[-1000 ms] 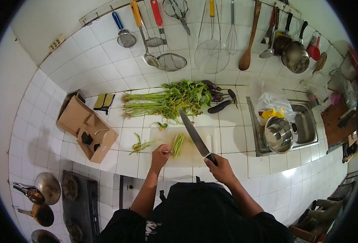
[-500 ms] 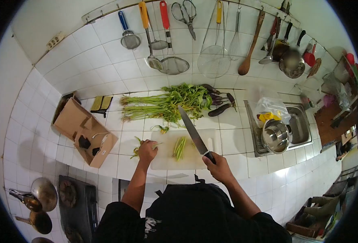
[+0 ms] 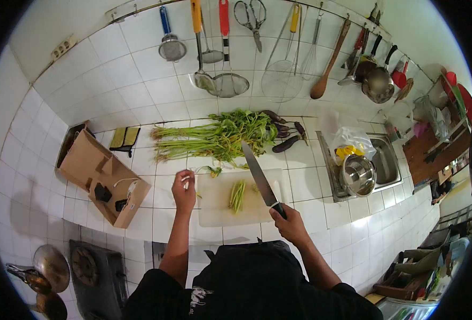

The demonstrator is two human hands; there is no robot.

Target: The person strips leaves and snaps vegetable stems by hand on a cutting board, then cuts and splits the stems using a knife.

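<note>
My right hand (image 3: 290, 225) grips a kitchen knife (image 3: 259, 175) by its dark handle, blade pointing up and away over the white cutting board (image 3: 214, 208). A small bunch of cut green stems (image 3: 237, 195) lies on the board, left of the blade. Just off the board's left edge is my left hand (image 3: 184, 192), raised with its fingers curled; what they hold, if anything, is not clear. A little green scrap (image 3: 198, 195) shows beside it. Behind the board lie long leafy greens (image 3: 230, 133), with several purple eggplants (image 3: 288, 143) at their right end. A loose leaf piece (image 3: 213, 171) sits at the board's far edge.
An open cardboard box (image 3: 94, 165) with dark objects stands left on the tiled counter. To the right, a metal pot (image 3: 358, 176) and a plastic bag (image 3: 356, 140) sit by the sink (image 3: 388, 160). A stove (image 3: 98, 277) is at lower left. Utensils hang on the wall.
My left hand has moved up and left, off the board's edge, and turned. The leafy bits under it no longer show there. My right hand still holds the knife; the view has shifted slightly.
</note>
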